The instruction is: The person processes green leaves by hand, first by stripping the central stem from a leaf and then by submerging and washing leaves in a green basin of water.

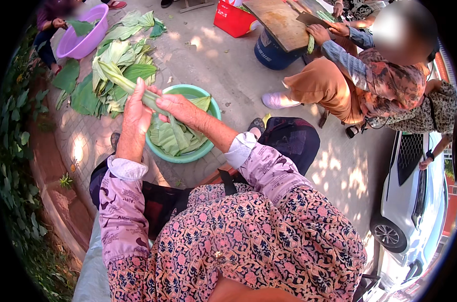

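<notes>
Both my hands are around a long pale-green roll of folded leaves, raised at a slant over the ground. My left hand supports the roll around its middle, thumb up along its side. Gripping it closer to its lower end is my right hand. Below them a green plastic basin contains large, wilted-looking leaves. Beyond my left hand, a loose heap of broad green leaves lies on the paving. Where the roll's lower end stops is partly hidden by my right hand.
A person at upper left holds a leaf over a purple basin. To the right, a seated co-worker handles a knife on a wooden board atop a blue bucket. A red bag, white car and brick edging surround.
</notes>
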Demonstrator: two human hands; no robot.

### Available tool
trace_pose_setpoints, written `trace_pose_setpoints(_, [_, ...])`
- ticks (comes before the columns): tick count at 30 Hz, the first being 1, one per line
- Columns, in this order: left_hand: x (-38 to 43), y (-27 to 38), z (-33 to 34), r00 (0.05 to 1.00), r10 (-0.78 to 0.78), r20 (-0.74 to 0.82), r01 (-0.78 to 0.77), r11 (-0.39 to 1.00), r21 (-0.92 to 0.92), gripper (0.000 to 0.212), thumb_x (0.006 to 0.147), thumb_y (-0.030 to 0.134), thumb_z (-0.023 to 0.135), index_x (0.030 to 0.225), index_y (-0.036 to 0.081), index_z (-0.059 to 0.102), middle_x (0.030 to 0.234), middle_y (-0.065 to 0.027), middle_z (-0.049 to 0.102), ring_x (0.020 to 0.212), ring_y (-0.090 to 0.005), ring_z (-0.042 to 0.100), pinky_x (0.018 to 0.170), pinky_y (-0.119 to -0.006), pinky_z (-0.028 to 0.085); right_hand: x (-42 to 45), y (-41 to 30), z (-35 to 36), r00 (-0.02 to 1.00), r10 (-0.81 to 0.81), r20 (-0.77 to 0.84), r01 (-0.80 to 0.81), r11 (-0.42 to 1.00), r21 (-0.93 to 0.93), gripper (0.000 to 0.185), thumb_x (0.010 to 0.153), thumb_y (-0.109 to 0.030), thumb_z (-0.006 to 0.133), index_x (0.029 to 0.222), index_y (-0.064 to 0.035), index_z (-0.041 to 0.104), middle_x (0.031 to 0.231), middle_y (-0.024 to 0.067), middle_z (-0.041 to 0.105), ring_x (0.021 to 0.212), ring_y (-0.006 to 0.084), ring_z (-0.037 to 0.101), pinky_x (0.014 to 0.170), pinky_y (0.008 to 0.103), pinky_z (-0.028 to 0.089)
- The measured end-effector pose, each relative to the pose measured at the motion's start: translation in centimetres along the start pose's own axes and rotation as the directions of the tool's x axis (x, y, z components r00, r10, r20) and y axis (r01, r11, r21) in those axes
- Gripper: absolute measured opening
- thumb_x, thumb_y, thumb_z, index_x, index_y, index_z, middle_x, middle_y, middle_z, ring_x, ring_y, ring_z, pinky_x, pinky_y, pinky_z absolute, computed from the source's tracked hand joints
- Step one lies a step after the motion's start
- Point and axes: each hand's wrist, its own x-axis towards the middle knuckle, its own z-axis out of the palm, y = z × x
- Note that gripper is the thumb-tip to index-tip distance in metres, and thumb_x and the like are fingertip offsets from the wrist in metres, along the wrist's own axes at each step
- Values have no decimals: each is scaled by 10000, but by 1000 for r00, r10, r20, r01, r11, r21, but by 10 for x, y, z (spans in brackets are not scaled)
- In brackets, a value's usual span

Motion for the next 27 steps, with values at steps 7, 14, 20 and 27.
trace_pose_setpoints(7, [0,13,20,993,98,72,-95,995,-36,287,923,383,437,797,125,439,613,23,335,568,-120,358,612,-303,405,2,-3,2,994,-93,-54,54,862,-504,329,879,-303,442,826,15,504,726,124,584,702,203,561,687,329,440])
trace_pose_setpoints(14, [13,19,12,993,89,81,-78,988,-132,287,926,375,436,784,125,446,545,60,269,446,-72,233,485,-237,262,-2,6,-3,986,-160,-52,129,916,-380,272,851,-245,487,907,19,523,769,125,583,754,207,558,688,348,448])
trace_pose_setpoints(20, [-5,5,43,990,120,-73,-127,988,-89,287,879,348,537,935,68,514,713,-13,506,689,-140,504,720,-313,442,-5,-7,3,913,-262,-312,58,842,-537,220,835,-211,532,949,-22,535,766,168,583,741,307,577,690,380,456])
trace_pose_setpoints(27, [13,1,21,999,3,33,0,997,-81,230,912,282,488,842,64,507,631,4,447,636,-158,468,720,-341,445,-11,-21,10,956,-196,-219,-13,716,-698,286,861,-228,517,1073,-36,541,879,195,608,832,347,585,713,392,455])
